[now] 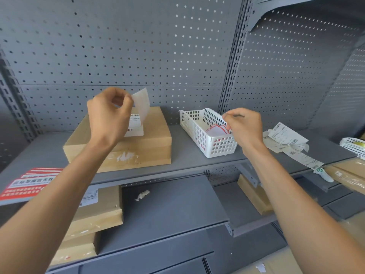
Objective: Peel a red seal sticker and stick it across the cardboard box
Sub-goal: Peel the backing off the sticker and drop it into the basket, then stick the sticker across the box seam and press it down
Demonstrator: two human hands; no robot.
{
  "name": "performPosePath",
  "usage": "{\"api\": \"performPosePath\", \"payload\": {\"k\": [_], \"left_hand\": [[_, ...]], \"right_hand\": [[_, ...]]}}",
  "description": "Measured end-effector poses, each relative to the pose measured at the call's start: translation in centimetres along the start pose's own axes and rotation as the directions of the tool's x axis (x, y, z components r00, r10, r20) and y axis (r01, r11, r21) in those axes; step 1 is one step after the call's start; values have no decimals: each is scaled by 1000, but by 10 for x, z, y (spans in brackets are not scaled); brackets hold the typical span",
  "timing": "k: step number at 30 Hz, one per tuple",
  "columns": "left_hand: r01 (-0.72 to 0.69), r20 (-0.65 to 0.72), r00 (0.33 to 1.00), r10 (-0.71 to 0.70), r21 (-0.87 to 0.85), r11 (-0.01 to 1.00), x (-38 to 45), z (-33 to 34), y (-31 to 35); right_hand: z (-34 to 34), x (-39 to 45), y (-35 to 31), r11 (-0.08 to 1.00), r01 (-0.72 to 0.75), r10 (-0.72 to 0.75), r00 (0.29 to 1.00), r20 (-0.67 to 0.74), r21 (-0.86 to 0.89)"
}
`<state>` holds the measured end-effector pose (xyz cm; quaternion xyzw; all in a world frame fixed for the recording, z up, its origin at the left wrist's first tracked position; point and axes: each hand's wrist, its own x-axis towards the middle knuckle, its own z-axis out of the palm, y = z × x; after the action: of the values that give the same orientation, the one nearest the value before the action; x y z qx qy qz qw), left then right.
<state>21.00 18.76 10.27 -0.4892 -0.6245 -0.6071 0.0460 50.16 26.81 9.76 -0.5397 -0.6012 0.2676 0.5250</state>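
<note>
A cardboard box (138, 143) with a white shipping label (136, 127) lies on the grey shelf (187, 157). Above its left part, my left hand (108, 117) pinches a white paper sheet (141, 104) that hangs down over the label. My right hand (244, 128) is over the near right corner of a white basket (199, 135). Its curled fingertips touch the red-edged seal stickers (216, 130) inside; whether it grips one is unclear. A large red seal sticker (29, 182) lies at the shelf's front left edge.
Crumpled label papers (286, 141) lie on the shelf to the right of the basket, and a second white basket (353, 147) sits at the far right. More cardboard boxes (94, 214) sit on lower shelves. A perforated grey back panel (138, 56) stands behind.
</note>
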Motion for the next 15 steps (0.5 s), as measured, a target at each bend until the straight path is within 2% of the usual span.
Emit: {"api": "performPosePath", "payload": {"k": [5, 11, 15], "left_hand": [[-48, -36, 998, 50, 49, 998, -5, -13, 4], [-77, -103, 991, 86, 95, 993, -8, -39, 1], [-216, -145, 959, 244, 184, 959, -14, -60, -8]], "right_hand": [[37, -20, -50, 995, 42, -59, 978, 200, 89], [89, -48, -99, 989, 73, -125, 887, 445, 131], [125, -67, -122, 977, 92, -179, 843, 507, 192]]}}
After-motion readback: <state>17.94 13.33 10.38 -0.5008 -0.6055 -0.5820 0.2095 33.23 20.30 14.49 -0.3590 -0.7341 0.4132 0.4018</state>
